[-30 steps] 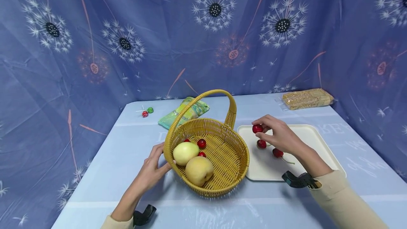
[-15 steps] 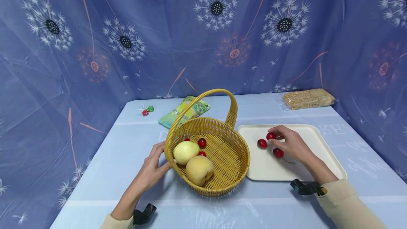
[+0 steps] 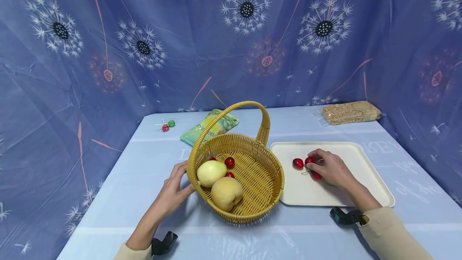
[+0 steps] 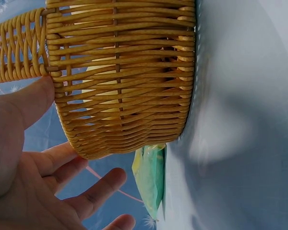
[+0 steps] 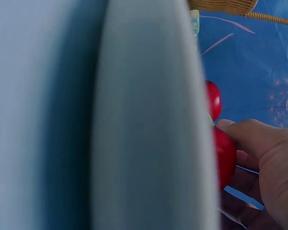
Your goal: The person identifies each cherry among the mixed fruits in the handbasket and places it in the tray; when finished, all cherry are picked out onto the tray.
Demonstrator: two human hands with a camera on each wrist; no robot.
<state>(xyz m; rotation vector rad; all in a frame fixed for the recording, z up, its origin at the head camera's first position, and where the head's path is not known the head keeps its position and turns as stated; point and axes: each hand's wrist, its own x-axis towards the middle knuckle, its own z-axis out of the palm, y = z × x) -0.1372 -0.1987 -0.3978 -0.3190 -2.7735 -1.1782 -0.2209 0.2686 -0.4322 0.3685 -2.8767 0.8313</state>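
A woven yellow basket [image 3: 252, 139] with an arched handle stands mid-table. It holds a pale green fruit [image 3: 211, 173], a yellow fruit [image 3: 226, 193] and small red cherries [image 3: 229, 162]. My left hand [image 3: 177, 187] rests against the basket's left side, thumb at the rim and fingers straight, as the left wrist view shows beside the basket wall [image 4: 120, 81]. My right hand [image 3: 319, 167] lies on the cream tray [image 3: 361, 163] and pinches a cherry [image 3: 309, 160], seen close against the thumb as cherry [image 5: 224, 155]. A second cherry [image 3: 298, 163] lies just left of it, and a third [image 3: 316, 175] sits under the fingers.
A green snack packet [image 3: 209, 126] and two lollipops [image 3: 167, 126] lie behind the basket at the left. A clear packet of grain bars [image 3: 350, 112] sits at the back right. Blue flowered cloth covers the table and hangs close on all sides.
My right hand has come down from above the tray's left corner and moved right, bringing the cherry it held onto the tray beside the other two. The left hand and basket stayed put.
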